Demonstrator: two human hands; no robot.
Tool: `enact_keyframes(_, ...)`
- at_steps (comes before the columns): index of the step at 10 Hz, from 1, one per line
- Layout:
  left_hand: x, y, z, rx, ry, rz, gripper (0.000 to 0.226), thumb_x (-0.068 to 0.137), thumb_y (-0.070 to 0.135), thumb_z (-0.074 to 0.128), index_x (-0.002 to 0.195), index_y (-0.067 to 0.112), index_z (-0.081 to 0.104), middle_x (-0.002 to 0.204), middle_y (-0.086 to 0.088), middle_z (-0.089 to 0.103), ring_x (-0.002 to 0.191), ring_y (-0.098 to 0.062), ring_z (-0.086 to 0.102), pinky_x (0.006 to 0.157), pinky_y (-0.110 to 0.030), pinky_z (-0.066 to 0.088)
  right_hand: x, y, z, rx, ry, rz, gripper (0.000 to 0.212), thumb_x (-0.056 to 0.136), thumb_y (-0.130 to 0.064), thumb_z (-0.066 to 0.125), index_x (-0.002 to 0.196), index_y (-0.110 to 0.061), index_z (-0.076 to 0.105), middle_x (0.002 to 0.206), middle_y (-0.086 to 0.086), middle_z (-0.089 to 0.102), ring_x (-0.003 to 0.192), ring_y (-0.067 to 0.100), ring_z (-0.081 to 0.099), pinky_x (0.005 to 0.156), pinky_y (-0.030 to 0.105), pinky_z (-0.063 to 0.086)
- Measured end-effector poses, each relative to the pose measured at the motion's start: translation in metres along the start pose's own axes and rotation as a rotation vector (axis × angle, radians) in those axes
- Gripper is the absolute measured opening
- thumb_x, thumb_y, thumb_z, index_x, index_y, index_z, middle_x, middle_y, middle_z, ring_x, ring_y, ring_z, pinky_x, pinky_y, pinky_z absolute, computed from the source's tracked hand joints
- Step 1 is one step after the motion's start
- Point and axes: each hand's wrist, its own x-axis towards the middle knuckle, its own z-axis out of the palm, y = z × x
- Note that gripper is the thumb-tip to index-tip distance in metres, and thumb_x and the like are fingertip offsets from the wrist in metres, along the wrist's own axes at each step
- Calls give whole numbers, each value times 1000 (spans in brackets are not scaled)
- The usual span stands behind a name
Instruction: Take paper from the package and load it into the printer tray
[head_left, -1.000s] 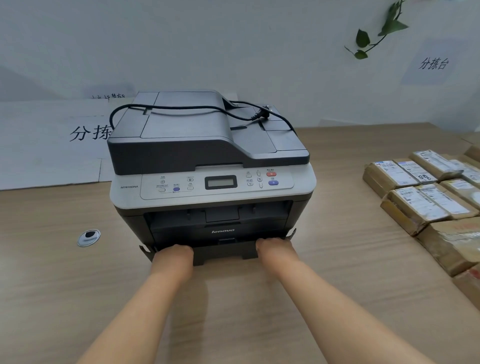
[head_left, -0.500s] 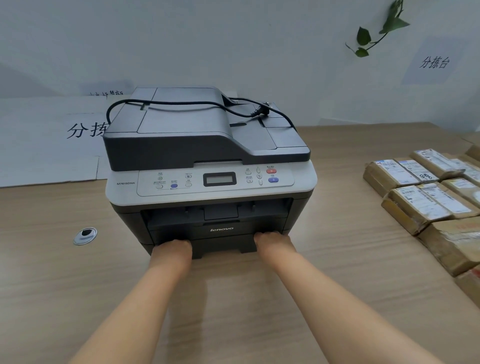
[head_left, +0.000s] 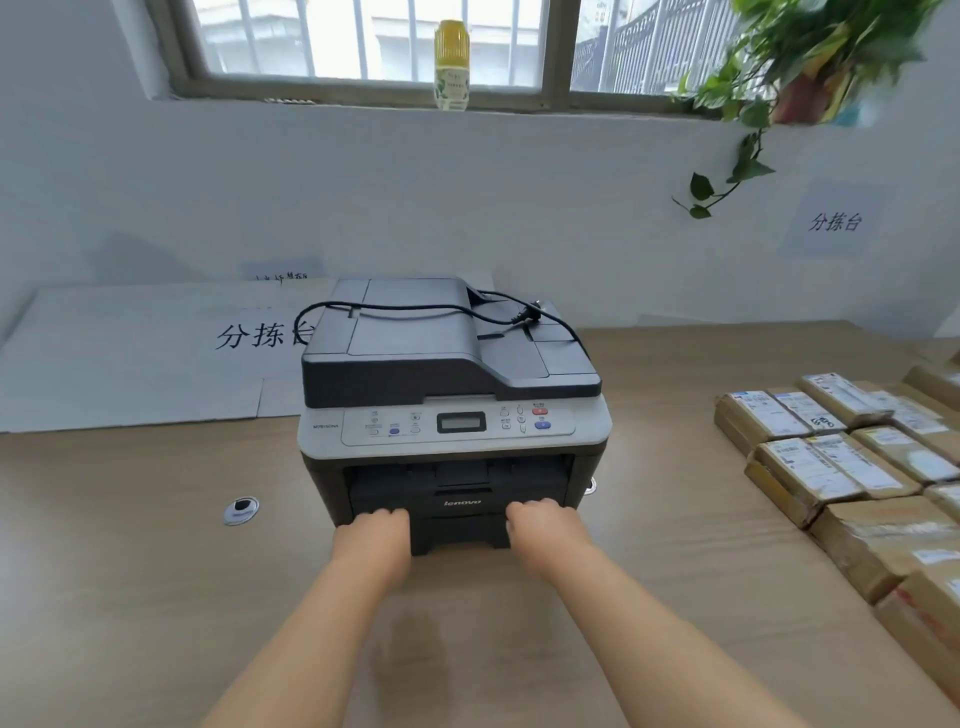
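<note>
A grey and black Lenovo printer (head_left: 452, 364) stands on the wooden table (head_left: 156, 597), with its black power cord (head_left: 415, 309) coiled on the lid. The paper tray (head_left: 460, 530) at the bottom front sits flush in the printer body. My left hand (head_left: 371, 540) presses on the tray's left front corner and my right hand (head_left: 545, 530) on its right front corner, fingers curled against the tray face. No paper package and no loose paper are in view.
Several brown parcels (head_left: 831, 467) with labels lie in rows on the table's right side. A round cable grommet (head_left: 241, 510) is left of the printer. A white cardboard sign (head_left: 130, 353) leans on the wall behind. A bottle (head_left: 452, 65) and a plant (head_left: 779, 62) sit on the windowsill.
The tray, slightly pulled out a second ago, has slid fully into the printer under both hands. My head has tilted up, bringing the window into view.
</note>
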Motion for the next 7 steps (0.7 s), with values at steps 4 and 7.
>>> enact_keyframes(4, -92, -5, -119, -17, 200, 8, 30, 94, 16, 42, 122, 13, 50, 121, -9, 58, 107, -28, 57, 89, -40, 51, -81, -17, -131, -21, 253, -23, 21, 94, -9, 38, 107, -12, 54, 111, 10, 63, 102, 30, 56, 73, 37, 38)
enact_keyframes(7, -149, -7, -177, 15, 393, 19, 35, 95, 17, 41, 129, 11, 42, 129, -10, 52, 118, -29, 49, 92, -41, 43, -128, -23, -198, -41, 419, -61, 27, 101, -23, 28, 107, -10, 51, 111, 11, 63, 106, 31, 54, 75, 37, 35)
